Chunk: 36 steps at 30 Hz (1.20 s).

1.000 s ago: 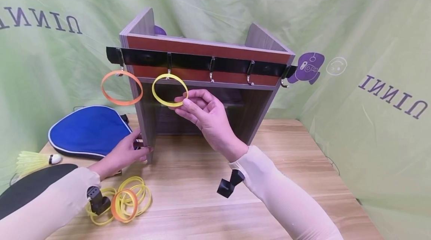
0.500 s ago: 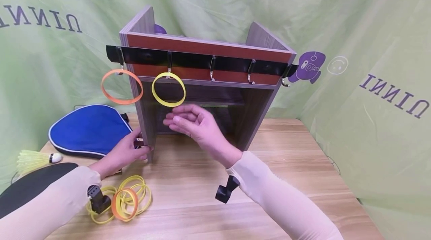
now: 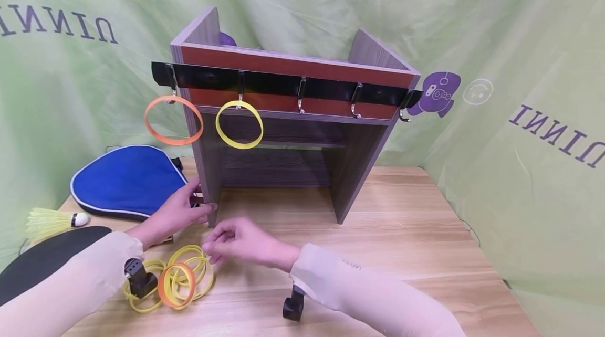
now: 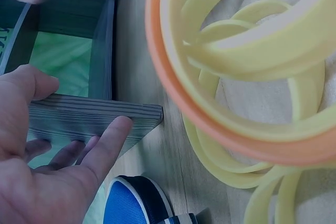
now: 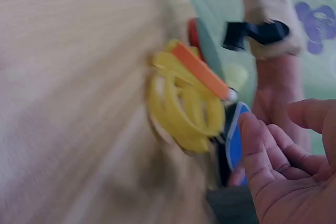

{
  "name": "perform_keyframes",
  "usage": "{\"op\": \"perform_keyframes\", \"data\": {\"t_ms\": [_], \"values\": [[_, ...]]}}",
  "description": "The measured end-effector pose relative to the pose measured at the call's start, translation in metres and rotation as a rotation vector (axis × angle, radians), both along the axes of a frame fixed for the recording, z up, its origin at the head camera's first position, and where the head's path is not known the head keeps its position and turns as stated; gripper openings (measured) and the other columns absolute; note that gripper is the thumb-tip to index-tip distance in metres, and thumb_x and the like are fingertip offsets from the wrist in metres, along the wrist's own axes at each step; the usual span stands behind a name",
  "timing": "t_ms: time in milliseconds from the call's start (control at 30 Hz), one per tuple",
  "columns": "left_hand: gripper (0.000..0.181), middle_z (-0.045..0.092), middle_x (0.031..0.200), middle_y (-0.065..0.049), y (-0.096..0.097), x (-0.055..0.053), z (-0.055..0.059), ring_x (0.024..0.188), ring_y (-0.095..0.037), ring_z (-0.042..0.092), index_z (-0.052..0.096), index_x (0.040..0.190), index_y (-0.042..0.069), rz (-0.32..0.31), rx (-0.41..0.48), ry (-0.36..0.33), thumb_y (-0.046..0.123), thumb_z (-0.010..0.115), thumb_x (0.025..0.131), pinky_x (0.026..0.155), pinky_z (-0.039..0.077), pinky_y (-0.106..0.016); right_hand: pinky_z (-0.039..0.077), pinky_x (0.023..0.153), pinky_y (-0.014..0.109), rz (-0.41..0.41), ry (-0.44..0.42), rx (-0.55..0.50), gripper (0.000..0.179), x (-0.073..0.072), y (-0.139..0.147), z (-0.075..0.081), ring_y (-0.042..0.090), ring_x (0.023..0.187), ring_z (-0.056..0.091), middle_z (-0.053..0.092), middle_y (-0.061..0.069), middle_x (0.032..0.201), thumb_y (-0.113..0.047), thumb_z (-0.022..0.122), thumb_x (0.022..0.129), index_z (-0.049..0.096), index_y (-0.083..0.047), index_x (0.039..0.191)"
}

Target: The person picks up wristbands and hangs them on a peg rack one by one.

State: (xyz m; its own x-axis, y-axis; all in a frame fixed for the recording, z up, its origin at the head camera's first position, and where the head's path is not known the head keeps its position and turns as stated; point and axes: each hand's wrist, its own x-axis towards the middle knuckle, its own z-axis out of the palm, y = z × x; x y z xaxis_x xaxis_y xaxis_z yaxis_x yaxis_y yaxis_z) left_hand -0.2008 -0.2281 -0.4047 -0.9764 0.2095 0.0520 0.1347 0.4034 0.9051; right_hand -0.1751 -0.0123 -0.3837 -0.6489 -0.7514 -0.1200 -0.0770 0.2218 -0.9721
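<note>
My left hand (image 3: 177,213) grips the lower front edge of the shelf's left side panel (image 4: 97,109), thumb on one face and fingers on the other. Low over the table, my right hand (image 3: 243,242) holds nothing, its fingers loosely bent beside the pile of yellow rings (image 5: 184,114). An orange ring (image 3: 164,287) leans on that pile, partly overlapped by the left wrist camera. On the black hook strip (image 3: 271,83), an orange ring (image 3: 173,141) hangs from the leftmost hook and a yellow ring (image 3: 242,146) from the one beside it.
The wooden shelf unit (image 3: 302,63) stands at the back of the table (image 3: 402,263). A blue paddle case (image 3: 129,179), a yellow shuttlecock (image 3: 49,223) and a black rounded object (image 3: 56,250) lie at the left. Three hooks at the right carry no rings.
My right hand has let go of the yellow ring, which stays on the second hook. It has moved down and left to the ring pile. My left hand keeps its place.
</note>
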Motion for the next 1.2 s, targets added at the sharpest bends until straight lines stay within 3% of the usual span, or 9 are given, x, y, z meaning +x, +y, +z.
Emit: {"op": "perform_keyframes", "data": {"t_ms": [200,233,500,800,1200], "values": [[0.067,0.054,0.136,-0.036,0.001,0.001,0.000,0.118,-0.041,0.066,0.033,0.155,-0.002,-0.006,0.013,0.005,0.010,0.068,0.099,0.076,0.065,-0.032,0.059,0.066,0.017,0.036,0.102,0.136,0.017,0.014,-0.014,-0.011,0.007,0.066,0.072,0.078,0.018,0.088,-0.011,0.073,0.097,0.072,0.005,0.103],[0.068,0.054,0.137,-0.035,0.001,0.001,0.001,0.118,-0.041,0.066,0.034,0.156,-0.002,-0.002,0.016,0.000,0.010,0.068,0.098,0.076,0.065,-0.032,0.058,0.064,0.016,0.042,0.111,0.154,0.017,0.015,-0.016,-0.012,0.005,0.064,0.071,0.079,0.015,0.087,-0.012,0.074,0.097,0.072,0.004,0.101],[0.069,0.054,0.136,-0.033,0.000,0.001,0.002,0.118,-0.040,0.066,0.033,0.156,-0.001,0.004,-0.003,-0.010,0.010,0.069,0.098,0.076,0.064,-0.031,0.056,0.057,0.015,0.057,0.194,0.206,0.015,0.024,-0.025,-0.019,-0.001,0.057,0.067,0.080,0.008,0.081,-0.013,0.078,0.094,0.075,0.002,0.096],[0.070,0.054,0.137,-0.033,0.002,0.002,0.005,0.119,-0.042,0.065,0.033,0.157,0.001,0.011,-0.033,-0.011,0.012,0.070,0.098,0.076,0.063,-0.029,0.052,0.056,0.012,0.052,0.204,0.243,0.012,0.027,-0.026,-0.021,-0.005,0.055,0.061,0.078,0.005,0.076,-0.009,0.077,0.093,0.074,0.002,0.096],[0.070,0.054,0.137,-0.033,0.001,0.002,0.003,0.117,-0.039,0.066,0.033,0.157,0.001,0.002,-0.028,-0.010,0.012,0.070,0.098,0.076,0.063,-0.029,0.055,0.056,0.016,0.016,0.123,0.197,0.010,0.028,-0.021,-0.019,-0.002,0.056,0.063,0.077,0.009,0.075,-0.005,0.078,0.092,0.073,0.004,0.094]]}}
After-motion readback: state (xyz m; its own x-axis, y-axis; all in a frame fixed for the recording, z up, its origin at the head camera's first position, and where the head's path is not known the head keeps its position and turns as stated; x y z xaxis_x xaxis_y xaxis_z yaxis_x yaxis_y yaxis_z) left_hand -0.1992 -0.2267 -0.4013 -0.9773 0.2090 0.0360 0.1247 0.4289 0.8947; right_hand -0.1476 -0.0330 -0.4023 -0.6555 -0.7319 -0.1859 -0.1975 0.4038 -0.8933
